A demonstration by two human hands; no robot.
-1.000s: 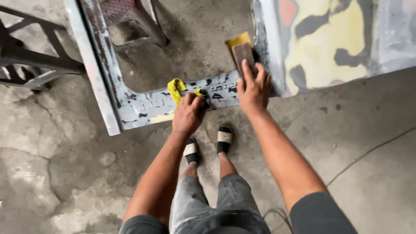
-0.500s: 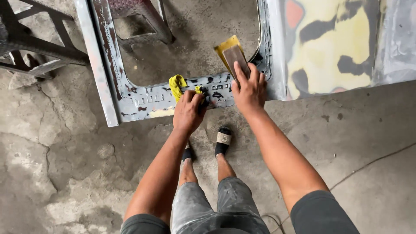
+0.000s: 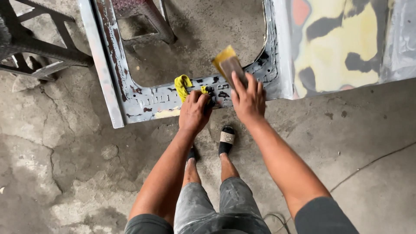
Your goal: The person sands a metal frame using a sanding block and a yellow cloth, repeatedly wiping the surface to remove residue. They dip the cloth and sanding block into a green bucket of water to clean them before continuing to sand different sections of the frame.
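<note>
Yellow-backed sanding block (image 3: 229, 65), stiff and light by the look of it, sits flat on the door frame (image 3: 151, 102) under the right hand (image 3: 248, 97), fingers spread on top, while the left hand (image 3: 194, 112) fists a soft yellow rag (image 3: 183, 84).

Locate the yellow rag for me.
In the head view, the yellow rag lies left of centre on the grey metal frame's lower rail, under the left hand.
</note>
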